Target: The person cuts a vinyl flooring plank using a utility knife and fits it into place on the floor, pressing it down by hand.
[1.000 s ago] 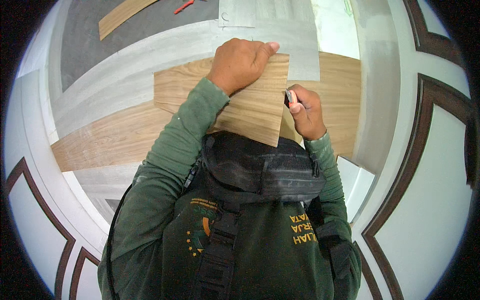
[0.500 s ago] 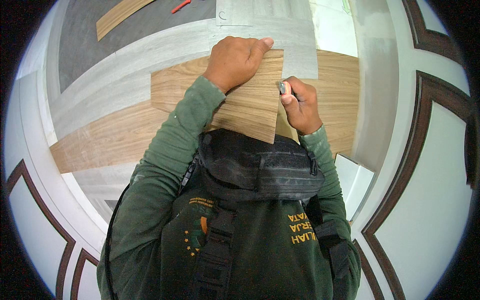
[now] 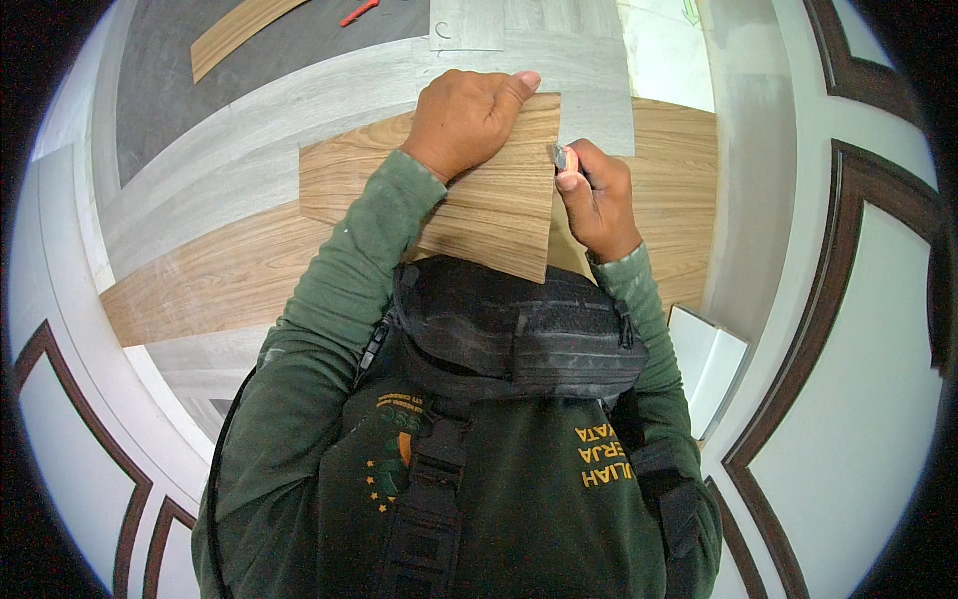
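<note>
L hand (image 3: 464, 120) clamped on wd plank (image 3: 499, 200), R hand (image 3: 604, 205) closed rnd red tool (image 3: 567, 161), at plank edge

We see big yellow letters (image 3: 602, 459), upside down, on green shirt (image 3: 539, 529). Across from them, tiny yellow letters (image 3: 400, 402), too small for us, by badge with yellow stars (image 3: 372, 480). Dark curved mark (image 3: 438, 31) on grey plank (image 3: 471, 22). Green arrow shape (image 3: 690, 12) on white patch (image 3: 664, 55).

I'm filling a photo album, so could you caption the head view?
Left hand over the top edge of a wood-look plank, right hand holding a small metal-tipped tool beside it.
</note>
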A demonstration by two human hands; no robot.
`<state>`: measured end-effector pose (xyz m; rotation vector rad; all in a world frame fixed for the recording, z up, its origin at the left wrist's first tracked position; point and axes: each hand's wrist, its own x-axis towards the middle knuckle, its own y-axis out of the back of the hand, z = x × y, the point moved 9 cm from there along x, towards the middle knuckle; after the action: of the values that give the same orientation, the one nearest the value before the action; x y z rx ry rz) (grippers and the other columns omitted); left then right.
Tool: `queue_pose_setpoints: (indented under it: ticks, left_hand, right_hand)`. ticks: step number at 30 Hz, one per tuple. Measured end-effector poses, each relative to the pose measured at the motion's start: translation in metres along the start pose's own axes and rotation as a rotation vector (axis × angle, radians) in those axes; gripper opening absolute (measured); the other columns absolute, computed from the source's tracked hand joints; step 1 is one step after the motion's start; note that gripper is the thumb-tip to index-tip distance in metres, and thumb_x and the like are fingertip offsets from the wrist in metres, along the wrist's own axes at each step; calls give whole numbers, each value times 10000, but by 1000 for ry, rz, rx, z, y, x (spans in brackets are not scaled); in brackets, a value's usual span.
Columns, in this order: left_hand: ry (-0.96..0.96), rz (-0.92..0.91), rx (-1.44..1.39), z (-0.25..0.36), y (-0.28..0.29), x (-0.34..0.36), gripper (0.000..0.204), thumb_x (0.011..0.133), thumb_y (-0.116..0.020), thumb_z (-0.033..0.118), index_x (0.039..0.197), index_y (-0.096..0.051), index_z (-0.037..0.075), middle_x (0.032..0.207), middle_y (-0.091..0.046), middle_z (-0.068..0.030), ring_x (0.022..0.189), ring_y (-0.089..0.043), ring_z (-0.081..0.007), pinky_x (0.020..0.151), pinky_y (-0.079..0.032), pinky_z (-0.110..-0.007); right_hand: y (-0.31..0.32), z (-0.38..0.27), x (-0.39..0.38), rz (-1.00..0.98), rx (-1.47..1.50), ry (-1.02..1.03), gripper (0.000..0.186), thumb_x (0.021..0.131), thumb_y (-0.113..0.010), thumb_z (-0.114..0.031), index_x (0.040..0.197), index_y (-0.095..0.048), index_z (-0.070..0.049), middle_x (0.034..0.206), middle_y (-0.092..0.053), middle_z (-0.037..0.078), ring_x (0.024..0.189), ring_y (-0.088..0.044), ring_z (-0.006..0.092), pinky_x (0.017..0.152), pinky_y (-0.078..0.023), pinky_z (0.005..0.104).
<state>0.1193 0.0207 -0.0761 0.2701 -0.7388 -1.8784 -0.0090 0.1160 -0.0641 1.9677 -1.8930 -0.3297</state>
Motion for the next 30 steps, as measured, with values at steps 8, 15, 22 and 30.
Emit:
queue_pose_setpoints:
  ticks: [8, 15, 22, 30]
  left_hand:
    - [-32, -22, 22, -2, -5, 1, 509, 984, -454, 409, 709, -713, 68, 606, -639, -146, 552, -612, -348, 536, -485, -441]
    - [0, -25, -53, -4, -5, 1, 542, 1003, -431, 381, 653, -600, 3, 596, -558, -223, 544, -541, -414, 532, -416, -469]
    - [7, -30, -76, -6, -6, 0, 532, 996, -442, 375, 654, -599, -1, 603, -554, -235, 552, -543, -418, 530, -414, -474]
    - [20, -57, -87, -6, -8, -1, 547, 1002, -433, 391, 655, -602, 5, 599, -551, -234, 546, -545, -420, 525, -418, -471]
  right_hand:
    - [2, 4, 9, 3, 33, -7, 294, 920, -596, -279, 787, -562, -19, 604, -497, 117, 529, -477, 185, 503, -385, 327]
    - [3, 9, 14, 4, 39, -3, 312, 930, -592, -293, 788, -562, -16, 593, -485, 103, 537, -459, 163, 499, -380, 323]
    - [3, 17, 21, 26, 53, -29, 341, 936, -589, -321, 794, -561, -13, 581, -470, 84, 545, -444, 134, 507, -376, 311]
    - [3, 23, 25, 23, 91, -25, 348, 949, -580, -318, 809, -570, 1, 582, -455, 40, 571, -406, 98, 504, -352, 294]
